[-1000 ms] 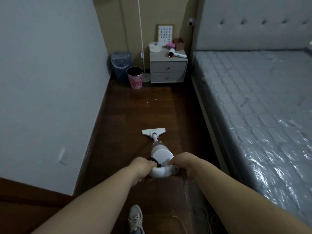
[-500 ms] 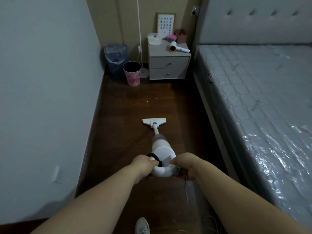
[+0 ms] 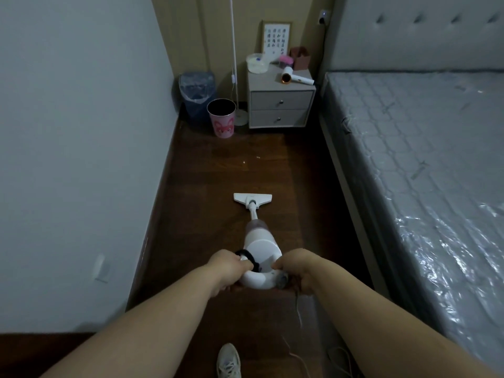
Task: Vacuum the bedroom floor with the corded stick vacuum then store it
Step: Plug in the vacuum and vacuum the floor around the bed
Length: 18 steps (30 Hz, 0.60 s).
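The white stick vacuum [image 3: 261,246] stands slanted away from me on the dark wooden floor [image 3: 207,214]. Its flat floor head [image 3: 252,199] lies in the middle of the aisle between wall and bed. My left hand [image 3: 229,266] grips the left side of the curved white handle, beside a black strap. My right hand [image 3: 297,266] grips the handle's right side near the grey cord end. The white cord [image 3: 298,315] trails down to the floor at the lower right. Small pale crumbs [image 3: 244,161] lie ahead of the floor head.
A grey nightstand [image 3: 281,105] with a hair dryer [image 3: 296,79] stands at the far end. A pink bin [image 3: 221,118] and a blue lined bin [image 3: 197,91] sit left of it. The plastic-wrapped mattress [image 3: 425,159] bounds the right, a white wall [image 3: 81,159] the left. My shoe [image 3: 228,361] shows below.
The vacuum and I have advanced along the aisle toward the nightstand, with the floor head closer to the crumbs. Both hands keep their grip on the handle.
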Available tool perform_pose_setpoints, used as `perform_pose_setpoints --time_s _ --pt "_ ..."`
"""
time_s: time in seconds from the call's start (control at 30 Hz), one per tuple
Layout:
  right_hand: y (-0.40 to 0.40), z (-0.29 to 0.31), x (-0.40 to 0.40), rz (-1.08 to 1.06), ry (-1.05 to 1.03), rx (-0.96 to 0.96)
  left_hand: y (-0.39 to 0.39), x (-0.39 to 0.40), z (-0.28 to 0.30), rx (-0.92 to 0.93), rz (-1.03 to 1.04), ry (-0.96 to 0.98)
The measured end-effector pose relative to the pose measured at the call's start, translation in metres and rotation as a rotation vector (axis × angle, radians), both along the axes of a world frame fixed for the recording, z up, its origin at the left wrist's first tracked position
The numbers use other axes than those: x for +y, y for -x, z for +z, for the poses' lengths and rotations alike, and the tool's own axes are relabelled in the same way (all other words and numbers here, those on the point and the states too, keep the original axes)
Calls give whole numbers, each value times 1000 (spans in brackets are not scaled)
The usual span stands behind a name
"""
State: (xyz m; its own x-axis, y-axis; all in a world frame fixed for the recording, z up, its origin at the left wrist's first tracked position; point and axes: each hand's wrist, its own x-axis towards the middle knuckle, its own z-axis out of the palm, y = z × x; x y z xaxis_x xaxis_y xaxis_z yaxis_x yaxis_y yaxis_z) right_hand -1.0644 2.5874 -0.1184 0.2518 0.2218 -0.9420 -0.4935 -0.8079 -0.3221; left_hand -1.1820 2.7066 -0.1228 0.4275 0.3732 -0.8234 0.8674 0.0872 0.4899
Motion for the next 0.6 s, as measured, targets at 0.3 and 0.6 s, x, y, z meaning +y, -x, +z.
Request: perform_pose_setpoints --time_s 0.3,0.6 --pt "30 22 -52 94 -3 77 38 -61 13 41 55 -41" --pt "16 31 -3 114 -53 29 17 -13 9 -3 78 -78"
